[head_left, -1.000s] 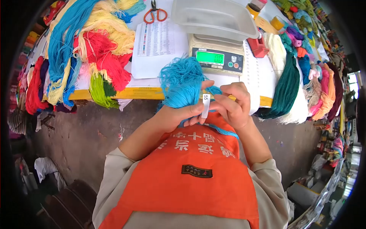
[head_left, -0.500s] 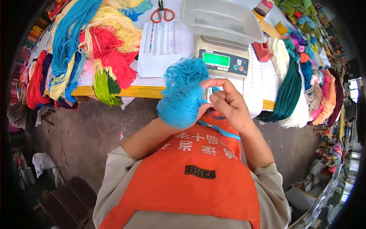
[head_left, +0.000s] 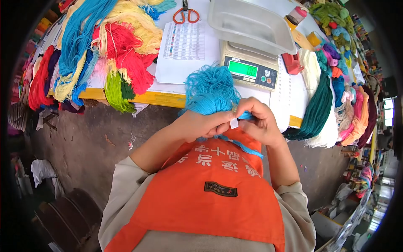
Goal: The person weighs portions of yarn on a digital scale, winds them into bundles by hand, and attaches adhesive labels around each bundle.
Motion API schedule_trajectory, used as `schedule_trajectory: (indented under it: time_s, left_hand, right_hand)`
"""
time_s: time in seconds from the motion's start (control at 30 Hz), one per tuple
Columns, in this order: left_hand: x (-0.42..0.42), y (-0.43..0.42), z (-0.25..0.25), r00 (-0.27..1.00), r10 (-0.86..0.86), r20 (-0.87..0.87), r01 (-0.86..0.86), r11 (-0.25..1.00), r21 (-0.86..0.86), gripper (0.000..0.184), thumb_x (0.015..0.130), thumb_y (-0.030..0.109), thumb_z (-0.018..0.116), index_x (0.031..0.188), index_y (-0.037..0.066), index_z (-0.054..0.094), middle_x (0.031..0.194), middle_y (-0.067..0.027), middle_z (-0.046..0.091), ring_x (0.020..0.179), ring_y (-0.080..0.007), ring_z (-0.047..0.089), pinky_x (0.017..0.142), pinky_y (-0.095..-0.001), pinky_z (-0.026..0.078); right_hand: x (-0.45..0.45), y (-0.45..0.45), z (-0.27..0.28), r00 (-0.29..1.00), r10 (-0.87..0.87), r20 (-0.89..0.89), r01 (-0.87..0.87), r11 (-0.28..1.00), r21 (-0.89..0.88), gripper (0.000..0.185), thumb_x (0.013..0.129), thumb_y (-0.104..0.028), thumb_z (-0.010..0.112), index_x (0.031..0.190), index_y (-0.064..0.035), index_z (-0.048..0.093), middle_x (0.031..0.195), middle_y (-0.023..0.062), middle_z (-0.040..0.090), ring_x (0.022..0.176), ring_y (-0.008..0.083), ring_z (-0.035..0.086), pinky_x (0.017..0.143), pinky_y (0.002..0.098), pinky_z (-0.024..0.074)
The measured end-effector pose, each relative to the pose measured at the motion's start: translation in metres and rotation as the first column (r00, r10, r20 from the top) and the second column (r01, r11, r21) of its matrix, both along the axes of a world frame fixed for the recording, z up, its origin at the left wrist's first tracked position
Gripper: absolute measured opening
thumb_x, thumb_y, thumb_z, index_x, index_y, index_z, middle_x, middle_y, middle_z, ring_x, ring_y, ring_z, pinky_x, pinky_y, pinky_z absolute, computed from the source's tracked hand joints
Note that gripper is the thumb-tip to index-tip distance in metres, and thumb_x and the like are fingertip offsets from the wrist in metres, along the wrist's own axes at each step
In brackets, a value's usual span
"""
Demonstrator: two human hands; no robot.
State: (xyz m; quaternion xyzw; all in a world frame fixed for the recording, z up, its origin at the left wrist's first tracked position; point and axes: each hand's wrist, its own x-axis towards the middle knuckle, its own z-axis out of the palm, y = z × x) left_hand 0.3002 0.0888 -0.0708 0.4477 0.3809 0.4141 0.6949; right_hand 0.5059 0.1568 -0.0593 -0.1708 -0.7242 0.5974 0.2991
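A bundle of bright blue yarn (head_left: 212, 90) lies over the table's front edge, its lower end in my left hand (head_left: 203, 125), whose fingers are wrapped round it. Beside it my right hand (head_left: 260, 122) is closed, with thumb and forefinger at the small white tag (head_left: 234, 123). The tag sits between the two hands, and no number shows on it now. Blue strands hang below the hands over the orange apron (head_left: 210, 210). Just behind the yarn stands the digital scale (head_left: 251, 69), its display lit green, with a clear plastic tray (head_left: 252, 25) on top.
Red-handled scissors (head_left: 186, 16) and a printed sheet (head_left: 184, 44) lie behind the yarn. Yarn in red (head_left: 126, 50), cream and blue is heaped at the left. To the right are a red tool (head_left: 292, 63), a white hank (head_left: 309, 65) and a dark green hank (head_left: 317, 111).
The tag's printed 55 has gone out of sight as the hands turned it. My left hand has come over the lower yarn, and the table has shifted slightly right in view.
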Motion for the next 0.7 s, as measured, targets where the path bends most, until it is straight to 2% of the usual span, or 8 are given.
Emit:
schedule_trajectory:
  time_s: [0.03, 0.17, 0.23, 0.33, 0.47, 0.53, 0.63, 0.7]
  left_hand:
    - [-0.001, 0.000, 0.000, 0.992, -0.023, 0.128, 0.045, 0.984, -0.171, 0.019, 0.098, 0.023, 0.056, 0.088, 0.008, 0.060, 0.060, 0.0027, 0.050, 0.052, -0.0047, 0.041, 0.048, -0.0228, 0.033]
    - [0.000, -0.002, 0.004, 1.000, 0.010, 0.001, -0.010, 0.978, -0.210, 0.022, 0.098, 0.021, 0.056, 0.082, 0.008, 0.061, 0.060, 0.0030, 0.051, 0.050, -0.0051, 0.042, 0.047, -0.0230, 0.032]
    - [0.001, -0.002, 0.004, 0.996, 0.075, -0.045, -0.071, 0.995, 0.070, 0.026, 0.098, 0.020, 0.056, 0.077, 0.007, 0.063, 0.063, 0.0031, 0.054, 0.054, -0.0046, 0.044, 0.049, -0.0225, 0.034]
    - [0.008, -0.003, 0.005, 0.970, 0.227, -0.083, -0.205, 0.954, 0.219, 0.023, 0.098, 0.019, 0.056, 0.081, 0.005, 0.067, 0.068, 0.0028, 0.059, 0.057, -0.0046, 0.047, 0.052, -0.0226, 0.036]
    - [0.004, 0.001, -0.001, 0.953, 0.238, -0.189, -0.192, 0.953, 0.233, 0.015, 0.096, 0.015, 0.059, 0.089, 0.005, 0.068, 0.077, 0.0011, 0.063, 0.065, -0.0062, 0.052, 0.058, -0.0230, 0.042]
    - [0.009, 0.005, -0.013, 0.924, 0.376, -0.066, -0.310, 0.839, 0.447, 0.010, 0.095, 0.012, 0.064, 0.092, 0.004, 0.068, 0.078, 0.0013, 0.060, 0.065, -0.0034, 0.049, 0.056, -0.0207, 0.039]
    - [0.001, 0.006, -0.012, 0.954, 0.290, -0.081, -0.245, 0.903, 0.351, 0.009, 0.091, 0.010, 0.067, 0.096, 0.004, 0.069, 0.088, -0.0021, 0.065, 0.079, -0.0095, 0.058, 0.070, -0.0248, 0.048]
    - [-0.018, 0.005, -0.013, 0.920, 0.341, -0.192, -0.242, 0.882, 0.404, 0.012, 0.091, 0.014, 0.068, 0.097, 0.004, 0.069, 0.089, -0.0023, 0.065, 0.076, -0.0086, 0.057, 0.066, -0.0235, 0.047]
  right_hand:
    - [0.001, 0.001, 0.000, 0.999, 0.043, 0.018, -0.044, 0.997, 0.065, 0.015, 0.088, 0.002, 0.066, 0.099, -0.0033, 0.057, 0.088, 0.0011, 0.062, 0.082, 0.0086, 0.058, 0.072, 0.0230, 0.0460]
    - [-0.005, -0.009, -0.008, 0.987, -0.155, 0.038, 0.155, 0.988, 0.012, 0.015, 0.090, 0.004, 0.064, 0.101, -0.0032, 0.057, 0.083, 0.0005, 0.063, 0.076, 0.0070, 0.058, 0.067, 0.0213, 0.0457]
    - [-0.011, -0.014, -0.004, 0.986, -0.164, -0.020, 0.162, 0.984, -0.072, 0.020, 0.090, 0.004, 0.064, 0.105, -0.0034, 0.055, 0.083, 0.0011, 0.064, 0.075, 0.0060, 0.058, 0.067, 0.0205, 0.0456]
    - [-0.009, -0.013, -0.008, 0.981, -0.192, -0.023, 0.189, 0.976, -0.109, 0.029, 0.090, 0.005, 0.064, 0.114, -0.0038, 0.050, 0.084, 0.0023, 0.064, 0.076, 0.0047, 0.059, 0.067, 0.0194, 0.0457]
    - [-0.014, -0.017, -0.003, 0.972, -0.233, 0.035, 0.235, 0.970, -0.059, 0.035, 0.090, 0.007, 0.064, 0.119, -0.0046, 0.049, 0.085, 0.0016, 0.063, 0.082, 0.0029, 0.059, 0.071, 0.0188, 0.0455]
    - [-0.013, -0.018, -0.004, 0.968, -0.246, 0.047, 0.248, 0.968, -0.047, 0.035, 0.090, 0.006, 0.064, 0.120, -0.0044, 0.050, 0.087, 0.0014, 0.063, 0.084, 0.0030, 0.058, 0.073, 0.0190, 0.0454]
    - [-0.004, -0.014, -0.008, 0.970, -0.215, 0.111, 0.225, 0.970, -0.089, 0.033, 0.089, 0.004, 0.065, 0.119, -0.0037, 0.053, 0.091, 0.0011, 0.064, 0.088, 0.0033, 0.058, 0.077, 0.0195, 0.0452]
    - [0.011, -0.011, -0.007, 0.968, -0.169, 0.185, 0.198, 0.968, -0.154, 0.028, 0.089, 0.002, 0.067, 0.114, -0.0027, 0.057, 0.093, 0.0007, 0.066, 0.089, 0.0036, 0.058, 0.078, 0.0199, 0.0451]
